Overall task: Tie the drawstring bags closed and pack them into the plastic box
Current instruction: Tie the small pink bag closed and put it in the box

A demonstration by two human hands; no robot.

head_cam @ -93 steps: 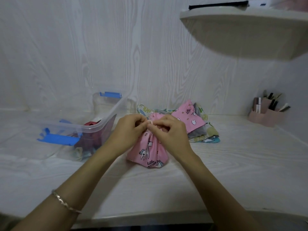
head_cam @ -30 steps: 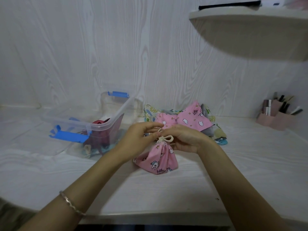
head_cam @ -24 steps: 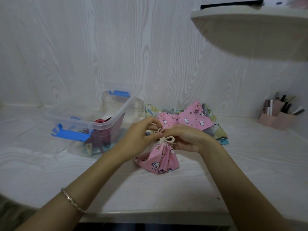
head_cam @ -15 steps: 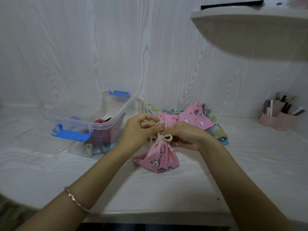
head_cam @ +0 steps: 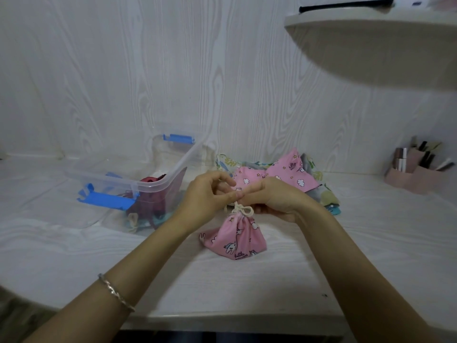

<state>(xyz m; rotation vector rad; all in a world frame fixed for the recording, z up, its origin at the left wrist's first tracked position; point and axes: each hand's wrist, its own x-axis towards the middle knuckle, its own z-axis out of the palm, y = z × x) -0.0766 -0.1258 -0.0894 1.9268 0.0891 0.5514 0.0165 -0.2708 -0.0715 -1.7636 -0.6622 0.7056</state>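
Observation:
A small pink unicorn-print drawstring bag [head_cam: 235, 238] stands on the white desk, its neck gathered tight under a cream cord [head_cam: 243, 210] looped around it. My left hand [head_cam: 205, 194] and my right hand [head_cam: 274, 196] meet just above the neck, fingertips pinching the ends of the cord. A clear plastic box [head_cam: 158, 184] with blue latches sits to the left, open, with several dark red and teal bags inside. Behind my hands lies a pile of loose bags [head_cam: 291, 174], pink ones on top.
A pink desk organiser [head_cam: 415, 174] with pens and tubes stands at the far right by the wall. A rounded shelf [head_cam: 371, 28] juts out overhead at the upper right. The desk's front edge [head_cam: 222, 318] runs below my forearms.
The bag's mouth went from loosely gathered to cinched tight with cord wound around it. Over the last second my hands rose slightly above the neck, still pinching the cord ends.

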